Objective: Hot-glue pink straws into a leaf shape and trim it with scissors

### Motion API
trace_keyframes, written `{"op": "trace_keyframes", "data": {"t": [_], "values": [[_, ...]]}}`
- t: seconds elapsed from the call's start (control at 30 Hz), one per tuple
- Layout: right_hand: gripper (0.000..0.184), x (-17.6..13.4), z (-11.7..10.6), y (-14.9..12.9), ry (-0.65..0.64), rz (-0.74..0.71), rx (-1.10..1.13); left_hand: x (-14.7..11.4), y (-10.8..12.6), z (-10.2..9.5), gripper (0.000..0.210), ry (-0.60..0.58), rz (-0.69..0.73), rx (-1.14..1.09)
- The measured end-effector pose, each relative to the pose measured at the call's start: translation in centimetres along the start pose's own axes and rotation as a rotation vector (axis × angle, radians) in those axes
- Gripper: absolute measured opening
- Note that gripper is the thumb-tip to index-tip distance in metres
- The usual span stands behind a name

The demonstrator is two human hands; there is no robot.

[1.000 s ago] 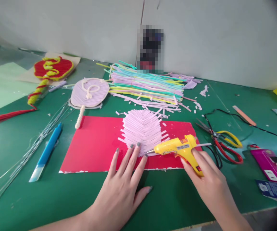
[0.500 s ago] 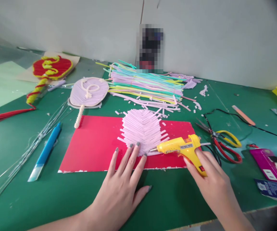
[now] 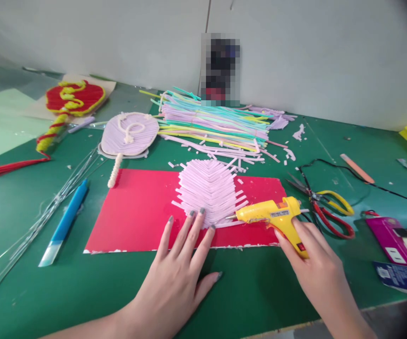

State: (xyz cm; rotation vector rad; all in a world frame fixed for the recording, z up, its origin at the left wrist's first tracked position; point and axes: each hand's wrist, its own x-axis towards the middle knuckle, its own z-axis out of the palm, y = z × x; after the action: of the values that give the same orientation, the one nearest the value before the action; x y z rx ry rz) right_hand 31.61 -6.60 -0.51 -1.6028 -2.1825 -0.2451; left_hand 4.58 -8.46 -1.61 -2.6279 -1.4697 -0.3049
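Note:
A pale lilac piece of slanted pipe-cleaner strips [image 3: 208, 188] lies on a red card [image 3: 133, 212], its strip ends jutting out at both sides. My left hand [image 3: 177, 278] rests flat with its fingers spread; some fingertips press on the piece's lower edge and others touch the card. My right hand [image 3: 316, 259] is wrapped round the handle of a yellow hot glue gun [image 3: 270, 212]. The gun's nozzle points left, at the lower right edge of the lilac piece. Whether the tip touches it I cannot tell.
Scissors [image 3: 325, 207] and a black cord lie right of the card. A bundle of coloured pipe cleaners [image 3: 214, 120] is behind it. To the left are a lilac fan [image 3: 129, 134], a red fan [image 3: 76, 98], a blue pen-like tool [image 3: 65, 221] and thin wires. A purple power strip [image 3: 389, 240] sits far right.
My right hand has drawn the glue gun slightly to the right, so its nozzle is a little farther from my left fingertips. My left hand stays on the lilac piece.

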Motion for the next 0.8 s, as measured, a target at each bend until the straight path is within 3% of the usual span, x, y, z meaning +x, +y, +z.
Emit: {"op": "trace_keyframes", "data": {"t": [0.8], "values": [[0.042,-0.31,-0.21,0.67,-0.027,0.031,-0.059,-0.14,-0.02,-0.12,0.06,0.006,-0.006,-0.02]]}}
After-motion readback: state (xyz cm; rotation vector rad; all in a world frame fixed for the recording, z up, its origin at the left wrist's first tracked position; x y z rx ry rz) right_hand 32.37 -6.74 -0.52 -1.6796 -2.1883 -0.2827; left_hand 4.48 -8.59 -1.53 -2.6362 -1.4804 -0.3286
